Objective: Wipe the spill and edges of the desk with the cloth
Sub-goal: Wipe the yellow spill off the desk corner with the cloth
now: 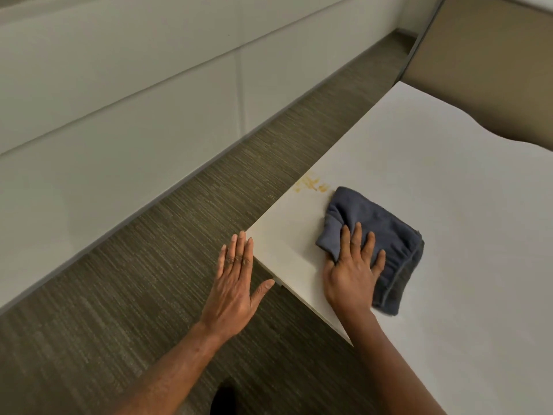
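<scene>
A folded dark blue cloth (380, 229) lies flat on the white desk (434, 205) near its left corner. My right hand (353, 271) presses down on the cloth's near left part, fingers spread over it. A yellowish-brown spill (311, 184) marks the desk close to its left edge, just beyond the cloth's far tip and not covered by it. My left hand (236, 283) is flat with fingers straight, resting against the desk's corner edge, its fingertips at the corner and its thumb under the rim.
Grey-brown striped carpet (179, 265) runs along the left of the desk. White wall panels (119, 100) rise beyond it. A tan partition (484, 70) stands behind the desk's curved far edge. A dark shoe tip (224, 399) shows at the bottom.
</scene>
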Demonstrator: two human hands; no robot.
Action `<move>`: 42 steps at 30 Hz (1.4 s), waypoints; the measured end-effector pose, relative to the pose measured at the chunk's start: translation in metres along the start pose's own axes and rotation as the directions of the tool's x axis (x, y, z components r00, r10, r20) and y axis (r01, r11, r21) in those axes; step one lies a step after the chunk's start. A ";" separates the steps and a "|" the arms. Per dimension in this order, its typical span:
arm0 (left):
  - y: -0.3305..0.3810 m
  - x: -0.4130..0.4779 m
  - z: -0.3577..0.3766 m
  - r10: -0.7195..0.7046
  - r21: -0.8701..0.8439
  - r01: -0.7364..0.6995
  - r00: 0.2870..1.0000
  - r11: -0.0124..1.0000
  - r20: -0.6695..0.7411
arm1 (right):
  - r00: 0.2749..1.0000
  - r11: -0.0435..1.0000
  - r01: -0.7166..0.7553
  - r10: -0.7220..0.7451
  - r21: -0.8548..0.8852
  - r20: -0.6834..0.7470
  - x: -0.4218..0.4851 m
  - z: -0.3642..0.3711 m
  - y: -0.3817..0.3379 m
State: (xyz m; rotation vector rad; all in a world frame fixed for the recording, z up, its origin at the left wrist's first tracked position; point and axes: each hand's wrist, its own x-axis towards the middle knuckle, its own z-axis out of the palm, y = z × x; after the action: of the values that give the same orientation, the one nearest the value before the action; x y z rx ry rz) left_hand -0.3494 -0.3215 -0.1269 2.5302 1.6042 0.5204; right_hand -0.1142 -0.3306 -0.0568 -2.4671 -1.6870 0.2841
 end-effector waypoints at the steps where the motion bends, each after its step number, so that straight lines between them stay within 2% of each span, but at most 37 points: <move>1: -0.001 0.000 0.001 0.001 -0.004 -0.001 1.000 1.000 -0.001 | 1.000 1.000 0.011 -0.011 0.009 0.003 0.006 0.000 -0.008; 8: -0.007 0.001 0.000 0.055 0.018 -0.055 0.998 0.998 -0.009 | 0.971 0.971 0.236 -0.236 -0.029 0.028 -0.016 0.003 -0.015; 10: -0.010 0.002 0.000 0.081 0.017 -0.081 0.997 0.997 -0.016 | 0.977 0.977 0.212 -0.211 -0.037 0.015 -0.027 0.002 0.002; 13: -0.013 0.003 0.001 0.111 0.030 -0.110 0.993 0.993 -0.028 | 0.998 0.998 0.060 -0.060 -0.022 -0.010 -0.023 -0.002 0.020; 18: -0.013 0.003 0.005 0.111 -0.009 -0.112 0.993 0.994 -0.050 | 0.997 0.998 -0.064 0.064 0.002 -0.031 0.023 -0.004 0.005; 23: -0.012 0.002 0.007 0.110 -0.023 -0.112 0.991 0.993 -0.079 | 0.998 0.998 0.059 -0.059 0.007 0.003 0.049 -0.001 -0.028; 28: -0.014 0.002 0.009 0.108 -0.023 -0.109 0.992 0.994 -0.064 | 0.977 0.977 0.211 -0.211 -0.004 0.009 0.018 0.003 -0.021; 31: -0.017 0.002 0.013 0.120 -0.011 -0.121 0.990 0.993 -0.071 | 0.992 0.992 0.123 -0.123 0.005 -0.019 0.001 0.003 -0.001; 35: -0.022 0.002 0.016 0.141 0.000 -0.141 0.987 0.990 -0.076 | 0.999 0.999 -0.038 0.039 0.028 -0.034 0.034 -0.002 0.000; 39: -0.022 0.002 0.017 0.151 -0.002 -0.151 0.986 0.989 -0.078 | 0.999 0.999 -0.032 0.032 0.038 -0.015 0.084 -0.003 -0.019; 42: -0.023 0.002 0.018 0.148 -0.018 -0.149 0.986 0.989 -0.078 | 1.000 0.999 0.026 -0.026 0.037 0.001 0.104 -0.002 -0.039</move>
State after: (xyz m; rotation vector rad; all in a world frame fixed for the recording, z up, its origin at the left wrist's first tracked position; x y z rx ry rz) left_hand -0.3627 -0.3078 -0.1499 2.6567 1.4301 0.6553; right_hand -0.1124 -0.2190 -0.0547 -2.4168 -1.6976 0.3109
